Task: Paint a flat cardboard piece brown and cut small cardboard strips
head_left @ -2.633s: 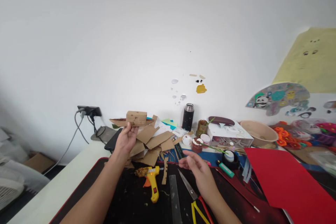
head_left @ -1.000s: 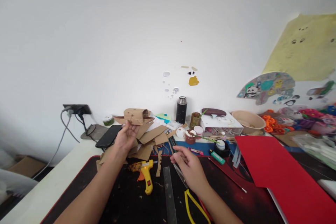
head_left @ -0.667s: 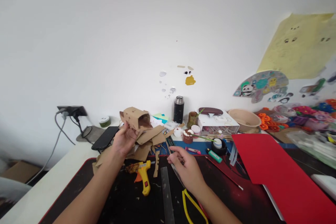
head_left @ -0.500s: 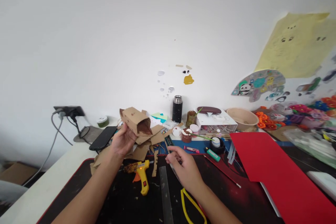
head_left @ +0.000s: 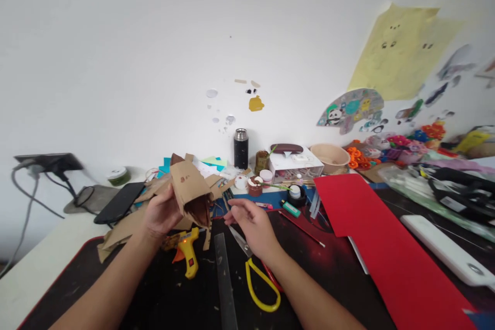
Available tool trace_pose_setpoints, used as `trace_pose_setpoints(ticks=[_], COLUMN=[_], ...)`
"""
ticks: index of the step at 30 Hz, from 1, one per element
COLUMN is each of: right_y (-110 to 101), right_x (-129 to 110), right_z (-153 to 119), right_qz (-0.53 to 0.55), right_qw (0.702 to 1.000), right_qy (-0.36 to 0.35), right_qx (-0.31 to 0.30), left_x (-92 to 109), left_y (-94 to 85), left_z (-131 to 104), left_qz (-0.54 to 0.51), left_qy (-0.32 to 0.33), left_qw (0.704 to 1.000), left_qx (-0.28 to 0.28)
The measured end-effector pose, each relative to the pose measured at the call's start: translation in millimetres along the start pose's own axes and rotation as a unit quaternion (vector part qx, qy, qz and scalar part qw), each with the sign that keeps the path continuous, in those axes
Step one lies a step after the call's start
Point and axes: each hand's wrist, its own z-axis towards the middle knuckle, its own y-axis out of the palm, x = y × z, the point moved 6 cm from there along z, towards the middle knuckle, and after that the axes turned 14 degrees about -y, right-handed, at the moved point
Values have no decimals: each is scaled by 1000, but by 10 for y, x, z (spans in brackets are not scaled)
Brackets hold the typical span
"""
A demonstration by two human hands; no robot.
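Observation:
My left hand (head_left: 164, 212) grips a folded brown cardboard box (head_left: 189, 184) with dark brown stains, its open end tilted down and to the right. My right hand (head_left: 251, 227) hovers beside it, fingers curled and thumb and fingertips close together; whatever they may hold is too small to make out. Under the right hand lie scissors (head_left: 263, 289) with yellow handles, partly covered by it. Between my forearms are a yellow glue gun (head_left: 188, 255) with a lit orange light and a ruler (head_left: 225, 283). A notched cardboard strip (head_left: 208, 237) is partly hidden below the box.
Cardboard scraps (head_left: 124, 229) and a phone (head_left: 118, 203) are at left. Behind stand a black flask (head_left: 241, 150), a paint jar (head_left: 254, 186) and a white box (head_left: 297, 167). Red card (head_left: 359, 221), a pencil (head_left: 303, 229) and a green-labelled tube (head_left: 291, 209) lie at right.
The view has swung right, so everything sits farther left. My left hand has tipped the cardboard box downward. My right hand stays near it, and more of the scissors shows.

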Motion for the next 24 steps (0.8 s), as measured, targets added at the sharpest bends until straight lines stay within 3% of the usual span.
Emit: trace_pose_setpoints(ticks=[4,8,12,20,24], right_y=[52,147,180,147,142], right_x=[7,84,95,92,84], right_z=[26,6,-1,8,5], right_qz=[81,129,136,150,157], right_qw=[996,987,985,983,982], right_qy=[35,87,94,108,109], right_qx=[-9,-38,-50,-18,-13], left_x=[-172,-226,-218,-303,-318], left_y=[-15,-4,3,-34,31], left_z=[-31,-88,-106,-75,-75], left_qz=[43,68,83,95,89], left_qy=[-89,-139,-158,-179,-178], left_qw=[995,988,983,979,979], left_qx=[-4,-20,-32,-29,-37])
